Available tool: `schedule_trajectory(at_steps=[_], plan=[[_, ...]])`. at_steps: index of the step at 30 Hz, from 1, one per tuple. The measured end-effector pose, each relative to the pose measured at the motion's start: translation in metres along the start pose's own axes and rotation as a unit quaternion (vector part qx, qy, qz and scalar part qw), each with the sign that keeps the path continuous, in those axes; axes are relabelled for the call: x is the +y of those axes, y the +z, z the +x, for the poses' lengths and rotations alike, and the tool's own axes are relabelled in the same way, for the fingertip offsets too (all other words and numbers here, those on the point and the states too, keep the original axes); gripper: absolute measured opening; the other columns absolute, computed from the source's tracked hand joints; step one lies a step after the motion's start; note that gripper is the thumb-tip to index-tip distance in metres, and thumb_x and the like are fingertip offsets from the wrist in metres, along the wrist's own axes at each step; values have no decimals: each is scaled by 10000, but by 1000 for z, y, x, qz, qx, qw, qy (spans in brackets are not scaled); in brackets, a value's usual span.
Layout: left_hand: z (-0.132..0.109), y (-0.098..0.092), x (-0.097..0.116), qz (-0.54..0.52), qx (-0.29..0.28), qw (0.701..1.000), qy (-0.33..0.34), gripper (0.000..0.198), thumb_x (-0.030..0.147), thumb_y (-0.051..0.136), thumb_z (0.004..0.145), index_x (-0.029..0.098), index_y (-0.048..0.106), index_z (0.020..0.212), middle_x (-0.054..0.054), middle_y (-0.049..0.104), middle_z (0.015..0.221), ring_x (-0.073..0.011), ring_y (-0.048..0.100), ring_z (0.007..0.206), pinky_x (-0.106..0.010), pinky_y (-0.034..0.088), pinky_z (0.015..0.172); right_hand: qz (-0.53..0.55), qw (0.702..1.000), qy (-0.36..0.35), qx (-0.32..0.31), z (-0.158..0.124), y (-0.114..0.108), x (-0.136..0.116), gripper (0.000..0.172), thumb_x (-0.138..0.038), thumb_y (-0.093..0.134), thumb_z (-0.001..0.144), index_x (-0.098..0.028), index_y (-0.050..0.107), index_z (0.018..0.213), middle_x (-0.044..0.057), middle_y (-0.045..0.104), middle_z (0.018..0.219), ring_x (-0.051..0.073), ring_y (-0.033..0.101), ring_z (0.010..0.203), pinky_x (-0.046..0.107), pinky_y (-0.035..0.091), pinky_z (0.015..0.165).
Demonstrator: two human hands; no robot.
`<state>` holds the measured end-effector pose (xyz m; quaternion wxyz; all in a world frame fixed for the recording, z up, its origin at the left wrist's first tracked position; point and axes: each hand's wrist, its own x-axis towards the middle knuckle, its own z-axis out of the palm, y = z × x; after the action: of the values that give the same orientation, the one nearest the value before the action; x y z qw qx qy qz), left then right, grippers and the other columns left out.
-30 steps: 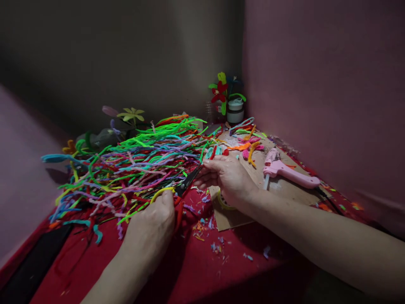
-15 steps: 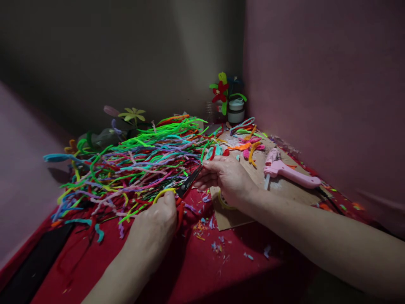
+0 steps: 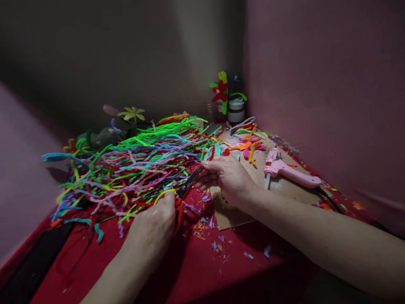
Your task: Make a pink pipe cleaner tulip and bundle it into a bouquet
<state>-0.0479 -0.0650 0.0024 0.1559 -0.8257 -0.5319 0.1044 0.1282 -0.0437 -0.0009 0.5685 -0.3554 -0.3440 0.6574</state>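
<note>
My left hand (image 3: 155, 223) is closed around the handles of a pair of scissors (image 3: 189, 182), with one yellow loop and some red showing. The dark blades point up and right to the fingertips of my right hand (image 3: 223, 175). That hand's thumb and fingers are pinched together at the blade tips; what lies between them is too small to make out. Just behind the fingers sit teal and red fuzzy pieces (image 3: 218, 149). A large heap of colourful pipe cleaners (image 3: 152, 156) spreads to the left of both hands.
A pink glue gun (image 3: 292, 172) rests on a board (image 3: 253, 173) at the right, its cord trailing off. Fuzzy flowers (image 3: 220, 91) stand by a white container (image 3: 236, 111) at the back. Clippings (image 3: 217, 247) litter the red cloth (image 3: 218, 278). A black strip (image 3: 36, 261) lies front left.
Almost nothing differs. The scissors and my left hand have shifted very slightly, while my right hand keeps its pinch in the same spot.
</note>
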Motion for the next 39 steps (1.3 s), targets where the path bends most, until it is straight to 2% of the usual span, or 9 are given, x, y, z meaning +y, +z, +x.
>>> schedule_trajectory(at_steps=[4,11,18,22,31,39], plan=[[-1,0,2,17,2,1000,3,273,58,249,837,127,512,859,-39,556,528,-239,644,517,-279,442,467,3,1000,-4,2,1,0,0,192,-172,503,727,-149,552,543,42,643,530,128,584,445,263,482,496],[1,-4,4,24,9,1000,-1,303,47,230,846,112,526,855,-70,584,606,-218,648,553,-264,452,476,12,1000,8,2,0,3,0,197,-155,488,728,-162,523,534,23,619,497,111,545,398,247,458,458],[0,-6,3,30,10,999,-7,335,24,200,845,111,523,857,-76,593,642,-205,648,566,-251,433,462,7,1000,14,-5,-2,3,-2,198,-156,478,705,-155,546,519,36,626,497,113,558,424,247,474,485],[0,-6,3,25,6,1000,-6,306,16,227,835,125,513,834,-56,582,597,-189,642,539,-227,387,430,8,1000,18,-10,-1,1,-1,203,-171,484,711,-139,567,528,43,626,495,111,558,422,242,478,482],[-2,-4,-4,11,6,1000,-14,282,29,242,825,129,502,866,-21,532,494,-213,610,466,-245,322,396,-5,1000,0,17,2,-1,1,208,-155,491,743,-126,546,544,49,639,534,132,600,446,256,478,480],[-2,-6,2,31,7,999,-10,336,24,221,827,113,545,838,-79,581,601,-238,617,492,-268,355,405,0,1000,0,13,0,1,-3,199,-140,494,734,-137,545,541,32,611,488,114,562,409,257,489,485]])
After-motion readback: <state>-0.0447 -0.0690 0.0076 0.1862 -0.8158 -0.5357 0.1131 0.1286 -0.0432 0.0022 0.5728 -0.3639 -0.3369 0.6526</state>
